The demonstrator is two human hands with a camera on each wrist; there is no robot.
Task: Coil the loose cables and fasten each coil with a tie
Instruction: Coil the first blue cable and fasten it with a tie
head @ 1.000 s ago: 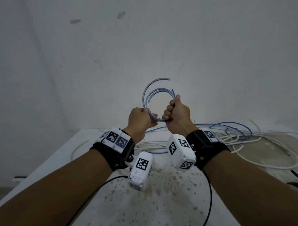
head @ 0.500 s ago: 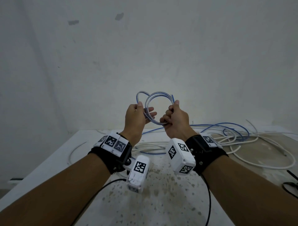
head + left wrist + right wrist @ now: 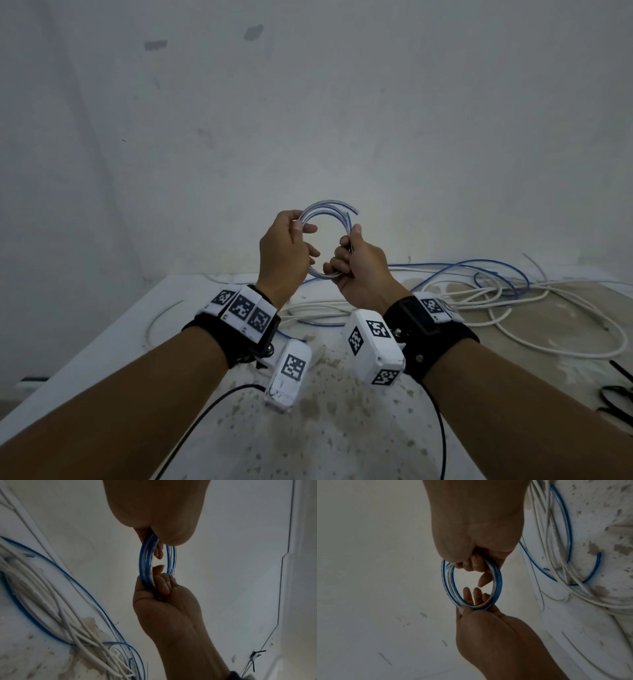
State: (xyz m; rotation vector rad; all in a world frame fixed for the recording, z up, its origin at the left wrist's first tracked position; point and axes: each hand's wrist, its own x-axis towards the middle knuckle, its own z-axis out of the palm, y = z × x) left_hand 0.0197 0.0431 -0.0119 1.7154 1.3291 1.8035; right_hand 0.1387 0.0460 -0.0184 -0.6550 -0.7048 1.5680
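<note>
**A:** Both hands sit higher against the wall than a second ago, and the coil's stray tail, which stuck up then, now lies curved in along the top. From the head view, what else?

**B:** That the left hand (image 3: 286, 255) has slid up the left side of the coil (image 3: 327, 240); thumb and forefinger pinch the strands near the top, the other fingers loose. Its right counterpart, the right hand (image 3: 359, 270), is curled round the lower right of the ring. Coiling looks about finished to me; no tie is on it yet.

**A:** Left wrist view?

**B:** The ring (image 3: 157, 562) hangs edge-on between the hands, blue and clear strands bunched, clear of the tabletop (image 3: 30, 649). The loose cables (image 3: 51, 601), white and blue, are still uncoiled down there.

**A:** Right wrist view?

**B:** An open ring (image 3: 471, 584), right fingers (image 3: 475, 562) wrapped over its top, left fingertips (image 3: 471, 596) poking through from below.

**A:** Any writing?

**B:** None readable. Only black-and-white square code tags (image 3: 245, 308) on the wristbands. Dark strips (image 3: 616, 394) at the tabletop's right edge may be ties; I can't tell.
</note>
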